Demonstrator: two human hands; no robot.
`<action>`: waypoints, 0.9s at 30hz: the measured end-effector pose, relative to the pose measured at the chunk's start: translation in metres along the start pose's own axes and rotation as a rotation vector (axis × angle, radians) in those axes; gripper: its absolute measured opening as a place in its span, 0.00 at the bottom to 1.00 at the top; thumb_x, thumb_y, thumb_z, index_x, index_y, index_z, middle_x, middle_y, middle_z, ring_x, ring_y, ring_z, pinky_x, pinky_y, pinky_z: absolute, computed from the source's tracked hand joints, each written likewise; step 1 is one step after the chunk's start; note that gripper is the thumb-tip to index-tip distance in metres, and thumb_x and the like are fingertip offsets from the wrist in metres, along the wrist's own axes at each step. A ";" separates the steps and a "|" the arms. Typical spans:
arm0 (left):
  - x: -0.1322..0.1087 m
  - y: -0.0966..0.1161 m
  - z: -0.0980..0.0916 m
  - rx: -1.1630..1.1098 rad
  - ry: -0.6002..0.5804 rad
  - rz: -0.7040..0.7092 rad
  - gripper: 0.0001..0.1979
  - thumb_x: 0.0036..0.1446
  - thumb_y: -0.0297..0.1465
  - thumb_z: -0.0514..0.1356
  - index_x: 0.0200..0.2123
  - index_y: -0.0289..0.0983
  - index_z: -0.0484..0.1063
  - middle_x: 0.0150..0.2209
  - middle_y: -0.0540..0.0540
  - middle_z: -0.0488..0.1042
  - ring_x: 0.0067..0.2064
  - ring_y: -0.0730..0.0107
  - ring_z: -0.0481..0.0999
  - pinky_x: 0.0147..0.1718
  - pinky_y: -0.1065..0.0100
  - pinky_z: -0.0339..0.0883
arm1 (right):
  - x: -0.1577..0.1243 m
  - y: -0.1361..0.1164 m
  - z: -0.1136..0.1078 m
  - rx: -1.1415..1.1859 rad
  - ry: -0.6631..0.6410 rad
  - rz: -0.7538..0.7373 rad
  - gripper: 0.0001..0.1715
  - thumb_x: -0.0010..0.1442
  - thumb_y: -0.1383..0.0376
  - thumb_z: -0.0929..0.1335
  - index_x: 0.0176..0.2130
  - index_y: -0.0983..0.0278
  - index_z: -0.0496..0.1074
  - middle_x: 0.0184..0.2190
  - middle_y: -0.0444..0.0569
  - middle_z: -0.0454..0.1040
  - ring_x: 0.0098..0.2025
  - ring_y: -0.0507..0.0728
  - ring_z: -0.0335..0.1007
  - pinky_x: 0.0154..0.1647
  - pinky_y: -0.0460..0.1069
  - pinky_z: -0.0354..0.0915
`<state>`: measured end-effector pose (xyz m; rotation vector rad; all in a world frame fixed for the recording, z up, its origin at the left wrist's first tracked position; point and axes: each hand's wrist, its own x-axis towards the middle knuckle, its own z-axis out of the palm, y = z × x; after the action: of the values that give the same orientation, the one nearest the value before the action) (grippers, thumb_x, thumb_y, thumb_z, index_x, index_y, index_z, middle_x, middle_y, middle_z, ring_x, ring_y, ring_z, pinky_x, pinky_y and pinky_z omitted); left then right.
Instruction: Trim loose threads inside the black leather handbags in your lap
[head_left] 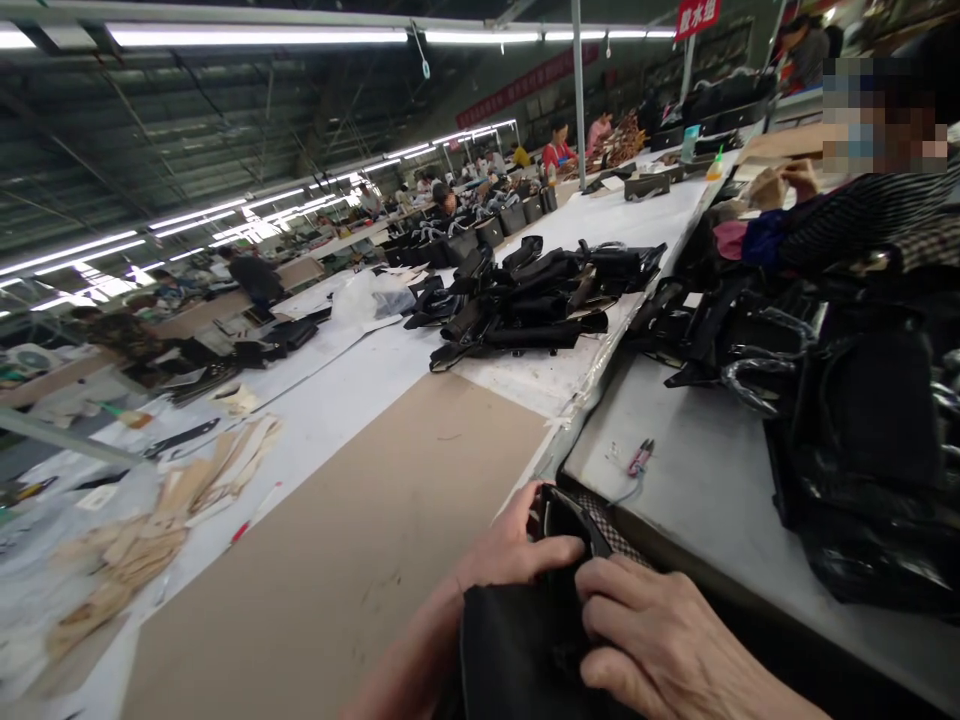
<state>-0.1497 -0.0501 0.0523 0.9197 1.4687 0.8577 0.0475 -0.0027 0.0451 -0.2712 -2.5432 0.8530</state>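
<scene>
Low in the head view, a black leather bag piece (517, 650) is held between my two hands at the table's near edge. My left hand (510, 555) grips its far edge, thumb on the inner side and fingers behind, partly hidden. My right hand (645, 630) is closed on the same piece, fingers curled against its side edge. The two hands are close together, the thumb of the left near the right fingertips. A brown cardboard sheet (360, 500) lies on the table to the left of the hands.
Black bag pieces (532, 290) are heaped further up the table. More black bags (862, 420) pile at the right, by a seated person in striped sleeves (855, 220). Small pink-handled snips (641, 458) lie on the grey surface. Beige strips (165, 530) and a red pen (251, 515) are left.
</scene>
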 end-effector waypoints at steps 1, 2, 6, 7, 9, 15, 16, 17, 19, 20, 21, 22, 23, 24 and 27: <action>-0.004 0.000 -0.002 -0.097 -0.031 -0.027 0.41 0.44 0.35 0.68 0.61 0.37 0.56 0.51 0.41 0.67 0.47 0.61 0.69 0.45 0.62 0.63 | -0.001 0.001 0.003 0.015 0.013 0.021 0.28 0.72 0.55 0.52 0.28 0.61 0.66 0.28 0.46 0.70 0.30 0.55 0.69 0.28 0.47 0.65; -0.008 0.000 -0.004 -0.171 -0.050 -0.054 0.47 0.40 0.35 0.70 0.63 0.39 0.53 0.55 0.40 0.63 0.48 0.59 0.69 0.46 0.61 0.64 | -0.003 0.002 0.006 0.027 0.031 0.053 0.25 0.73 0.58 0.52 0.29 0.61 0.65 0.29 0.46 0.69 0.30 0.54 0.69 0.28 0.47 0.65; -0.025 0.004 0.001 -0.241 -0.095 -0.172 0.52 0.31 0.25 0.72 0.61 0.45 0.55 0.56 0.41 0.64 0.49 0.55 0.71 0.39 0.61 0.68 | -0.012 0.003 0.015 0.035 0.083 0.183 0.06 0.68 0.65 0.58 0.41 0.60 0.63 0.30 0.44 0.68 0.30 0.54 0.70 0.29 0.48 0.66; -0.027 0.004 0.004 -0.243 -0.115 -0.226 0.50 0.31 0.22 0.71 0.60 0.45 0.56 0.51 0.43 0.69 0.45 0.55 0.73 0.35 0.62 0.69 | -0.014 0.001 0.016 0.031 0.088 0.202 0.05 0.66 0.66 0.60 0.43 0.60 0.61 0.31 0.44 0.69 0.30 0.54 0.71 0.30 0.48 0.67; -0.027 0.002 0.011 -0.247 -0.108 -0.369 0.48 0.30 0.19 0.68 0.58 0.44 0.58 0.37 0.48 0.74 0.35 0.58 0.75 0.26 0.65 0.68 | -0.018 -0.002 0.019 0.020 0.084 0.218 0.12 0.62 0.68 0.63 0.45 0.59 0.59 0.31 0.42 0.69 0.29 0.53 0.71 0.29 0.47 0.68; -0.020 -0.016 0.033 -0.215 0.014 -0.416 0.30 0.31 0.18 0.63 0.44 0.35 0.69 0.26 0.52 0.71 0.28 0.66 0.72 0.24 0.70 0.64 | -0.028 0.002 0.018 -0.052 0.114 0.240 0.16 0.56 0.72 0.64 0.43 0.59 0.58 0.27 0.39 0.66 0.24 0.51 0.70 0.21 0.44 0.65; -0.023 -0.018 0.038 -0.232 0.005 -0.379 0.30 0.32 0.19 0.64 0.44 0.35 0.69 0.28 0.52 0.72 0.30 0.66 0.72 0.27 0.69 0.64 | -0.031 0.004 0.017 -0.075 0.132 0.244 0.16 0.55 0.72 0.63 0.43 0.59 0.58 0.27 0.39 0.66 0.23 0.51 0.69 0.20 0.44 0.63; -0.027 -0.019 0.043 -0.255 -0.003 -0.346 0.31 0.33 0.19 0.65 0.46 0.35 0.68 0.30 0.51 0.73 0.32 0.66 0.73 0.29 0.69 0.65 | -0.034 0.006 0.014 -0.096 0.148 0.245 0.16 0.55 0.72 0.62 0.43 0.59 0.58 0.26 0.39 0.66 0.22 0.50 0.68 0.19 0.43 0.63; -0.038 -0.019 0.050 -0.286 -0.029 -0.304 0.37 0.33 0.19 0.67 0.52 0.36 0.65 0.34 0.51 0.73 0.36 0.66 0.73 0.34 0.68 0.65 | -0.039 0.009 0.010 -0.133 0.184 0.256 0.16 0.55 0.73 0.61 0.44 0.59 0.58 0.25 0.38 0.65 0.20 0.49 0.66 0.19 0.43 0.63; -0.043 -0.018 0.052 -0.290 -0.049 -0.293 0.41 0.33 0.19 0.67 0.54 0.36 0.63 0.35 0.51 0.73 0.37 0.66 0.72 0.35 0.68 0.65 | -0.041 0.009 0.009 -0.142 0.196 0.264 0.16 0.55 0.73 0.60 0.44 0.59 0.58 0.24 0.37 0.65 0.19 0.49 0.65 0.19 0.43 0.63; -0.048 -0.017 0.053 -0.283 -0.071 -0.283 0.42 0.33 0.18 0.66 0.56 0.37 0.61 0.35 0.51 0.73 0.37 0.65 0.72 0.35 0.68 0.65 | -0.042 0.010 0.009 -0.145 0.206 0.275 0.16 0.55 0.72 0.60 0.43 0.59 0.59 0.24 0.37 0.65 0.18 0.48 0.65 0.19 0.43 0.63; -0.051 -0.015 0.052 -0.258 -0.086 -0.265 0.42 0.35 0.18 0.65 0.57 0.37 0.60 0.36 0.51 0.73 0.38 0.64 0.72 0.36 0.68 0.64 | -0.042 0.011 0.008 -0.142 0.213 0.286 0.15 0.55 0.72 0.61 0.43 0.58 0.59 0.24 0.36 0.65 0.18 0.48 0.64 0.19 0.43 0.63; -0.053 -0.012 0.050 -0.211 -0.084 -0.239 0.40 0.36 0.19 0.63 0.57 0.38 0.61 0.37 0.51 0.74 0.40 0.62 0.72 0.38 0.67 0.64 | -0.043 0.012 0.008 -0.137 0.216 0.297 0.14 0.56 0.71 0.61 0.43 0.58 0.59 0.23 0.36 0.65 0.17 0.48 0.64 0.19 0.42 0.63; -0.054 -0.010 0.047 -0.149 -0.064 -0.209 0.37 0.38 0.19 0.61 0.56 0.38 0.63 0.39 0.50 0.74 0.43 0.60 0.71 0.40 0.66 0.64 | -0.042 0.013 0.008 -0.130 0.220 0.311 0.14 0.56 0.70 0.62 0.43 0.58 0.60 0.23 0.36 0.66 0.17 0.48 0.64 0.19 0.42 0.63; -0.050 -0.005 0.033 0.081 0.016 -0.157 0.32 0.40 0.22 0.57 0.53 0.38 0.67 0.43 0.49 0.74 0.48 0.56 0.69 0.44 0.64 0.62 | -0.039 0.018 0.003 -0.085 0.205 0.351 0.13 0.57 0.69 0.63 0.43 0.58 0.60 0.24 0.36 0.67 0.19 0.48 0.65 0.20 0.42 0.63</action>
<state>-0.1146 -0.0975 0.0663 0.8464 1.5764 0.6961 0.0817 -0.0025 0.0184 -0.8079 -2.3764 0.7932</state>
